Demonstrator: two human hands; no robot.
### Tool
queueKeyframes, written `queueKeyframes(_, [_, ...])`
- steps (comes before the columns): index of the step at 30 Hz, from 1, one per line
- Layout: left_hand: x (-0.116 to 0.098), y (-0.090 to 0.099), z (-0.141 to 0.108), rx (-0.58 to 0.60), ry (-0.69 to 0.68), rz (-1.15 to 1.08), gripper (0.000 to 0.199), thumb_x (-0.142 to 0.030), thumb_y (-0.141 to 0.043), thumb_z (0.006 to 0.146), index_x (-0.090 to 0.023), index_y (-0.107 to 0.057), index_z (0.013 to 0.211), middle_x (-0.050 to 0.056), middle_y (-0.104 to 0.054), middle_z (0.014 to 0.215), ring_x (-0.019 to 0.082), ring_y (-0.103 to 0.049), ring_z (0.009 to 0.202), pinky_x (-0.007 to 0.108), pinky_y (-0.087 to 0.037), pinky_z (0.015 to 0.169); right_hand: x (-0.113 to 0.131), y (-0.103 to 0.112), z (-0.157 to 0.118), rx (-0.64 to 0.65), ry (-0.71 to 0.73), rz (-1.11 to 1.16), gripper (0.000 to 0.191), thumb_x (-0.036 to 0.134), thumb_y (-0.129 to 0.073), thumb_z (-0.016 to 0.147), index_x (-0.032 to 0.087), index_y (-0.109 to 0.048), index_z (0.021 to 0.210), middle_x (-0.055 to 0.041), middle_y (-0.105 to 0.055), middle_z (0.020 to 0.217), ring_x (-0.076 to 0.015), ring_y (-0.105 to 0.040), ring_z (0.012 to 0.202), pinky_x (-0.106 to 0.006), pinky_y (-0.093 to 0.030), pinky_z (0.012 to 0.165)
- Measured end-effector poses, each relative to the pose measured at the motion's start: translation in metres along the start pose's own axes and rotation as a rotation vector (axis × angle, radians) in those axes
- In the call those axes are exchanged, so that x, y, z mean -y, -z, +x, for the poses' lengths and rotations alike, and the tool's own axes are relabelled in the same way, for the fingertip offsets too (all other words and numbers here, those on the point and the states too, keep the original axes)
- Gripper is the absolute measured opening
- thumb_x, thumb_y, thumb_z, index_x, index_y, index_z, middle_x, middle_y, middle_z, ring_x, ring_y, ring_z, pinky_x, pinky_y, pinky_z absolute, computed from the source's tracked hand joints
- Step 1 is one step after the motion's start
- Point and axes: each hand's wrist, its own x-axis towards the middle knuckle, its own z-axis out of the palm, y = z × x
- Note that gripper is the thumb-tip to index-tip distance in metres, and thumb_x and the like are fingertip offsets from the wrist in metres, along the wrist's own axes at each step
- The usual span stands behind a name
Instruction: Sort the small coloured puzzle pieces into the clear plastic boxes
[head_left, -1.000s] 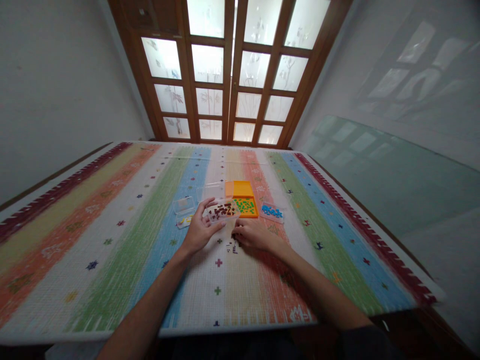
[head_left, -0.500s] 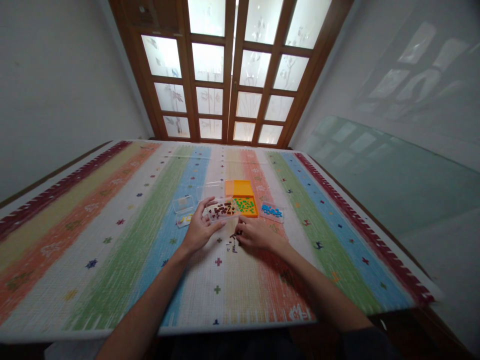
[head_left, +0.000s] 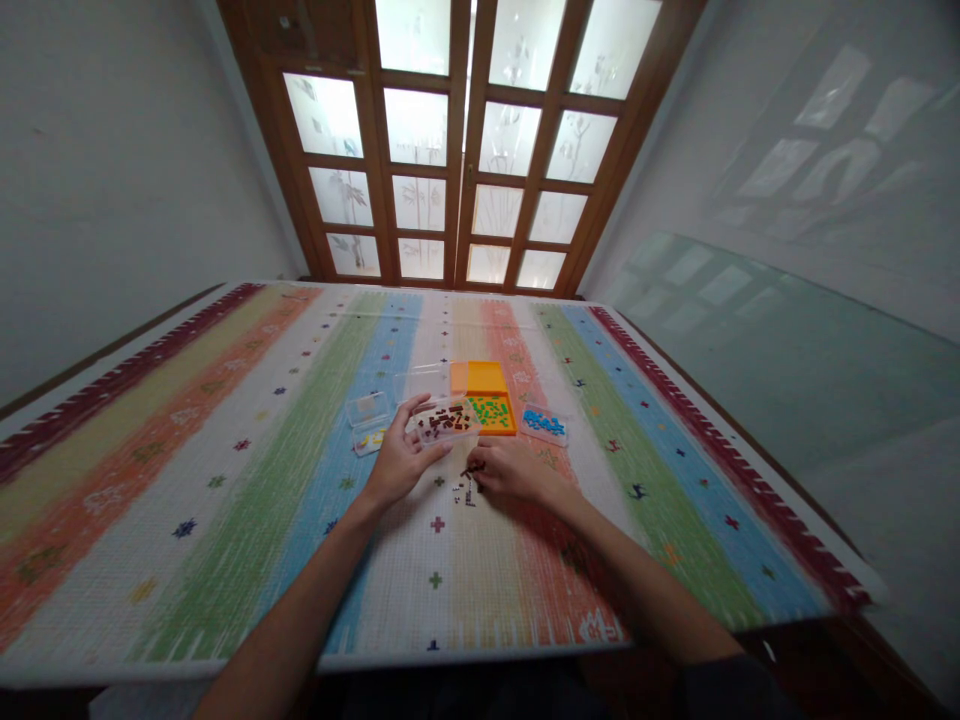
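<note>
My left hand (head_left: 401,455) is wrapped around the left side of a clear plastic box (head_left: 444,420) that holds several small dark brown pieces. My right hand (head_left: 502,468) is closed at the cloth just in front of that box, its fingertips pinched by some small brown pieces (head_left: 471,470). What exactly the fingertips hold is too small to make out. Several tiny white and dark pieces (head_left: 463,494) lie on the cloth left of the right hand. Behind the hands sits an open orange box (head_left: 512,415) with green pieces inside.
A clear box with blue pieces (head_left: 544,423) stands to the right. Partly behind my left hand is a small open clear box (head_left: 367,408) with yellow pieces. A striped cloth (head_left: 240,520) covers the table. Glazed wooden doors (head_left: 457,150) stand beyond.
</note>
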Motion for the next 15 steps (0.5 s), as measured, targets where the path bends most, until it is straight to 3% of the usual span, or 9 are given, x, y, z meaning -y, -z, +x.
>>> queueKeyframes(15, [0.0003,0.0003,0.0,-0.001,-0.002,0.003,0.076,-0.023,-0.087,0.068,-0.025,-0.051,0.134,0.01,-0.054,0.137,0.025,-0.069,0.113,0.045,-0.055,0.104,-0.0013,0.0002,0.0013,-0.014,-0.01,0.039,0.02,0.007,-0.062,0.087,0.015,-0.076,0.098,-0.0096,-0.076,0.095,-0.0181,-0.068,0.084,-0.026,-0.046,0.073])
